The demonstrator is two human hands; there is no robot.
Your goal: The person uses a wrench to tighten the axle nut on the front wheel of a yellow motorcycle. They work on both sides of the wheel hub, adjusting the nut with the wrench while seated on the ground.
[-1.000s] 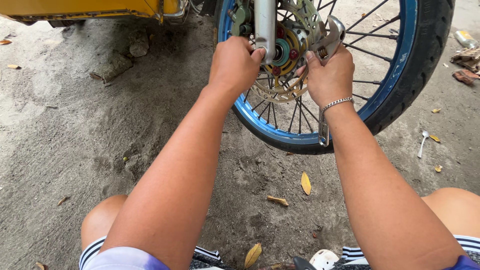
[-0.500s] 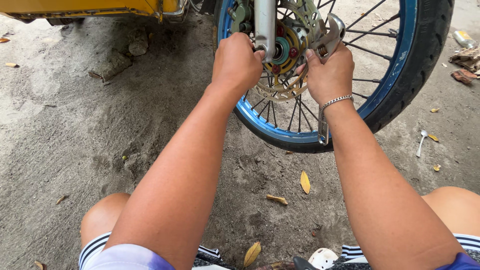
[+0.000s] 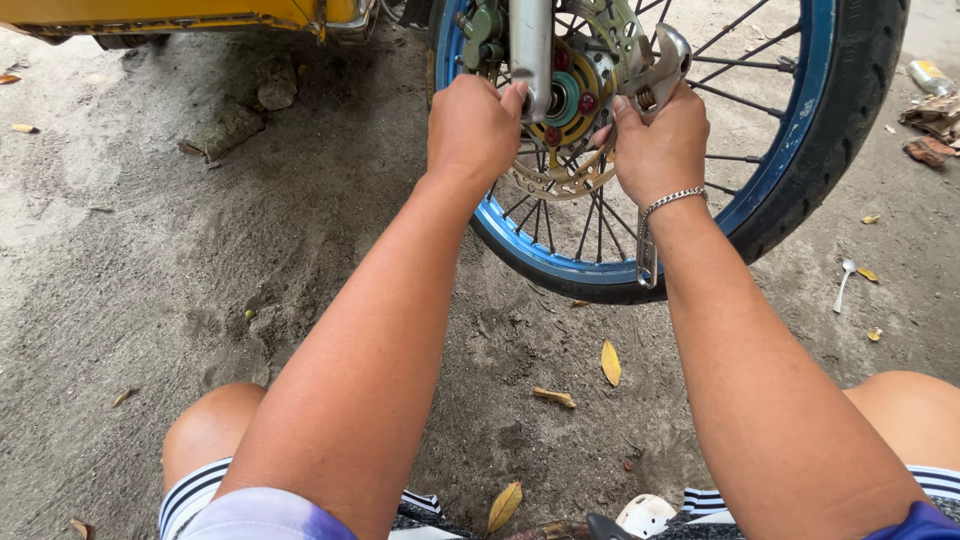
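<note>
Both hands work at the hub of a blue-rimmed motorcycle wheel (image 3: 800, 150) standing on sandy ground: left hand (image 3: 472, 128) curls closed against the silver fork leg (image 3: 531, 45), right hand (image 3: 660, 150) grips what looks like a wrench (image 3: 662, 60).

A silver adjustable wrench (image 3: 655, 130) stands nearly upright against the wheel hub (image 3: 570, 95), its head at the axle, its handle end hanging near the blue rim (image 3: 600, 268). The spoked wheel stands upright on sandy ground, black-tyred, with a drilled brake disc (image 3: 556, 178).

Wrench (image 3: 655, 120) right of fork leg (image 3: 531, 45)
</note>
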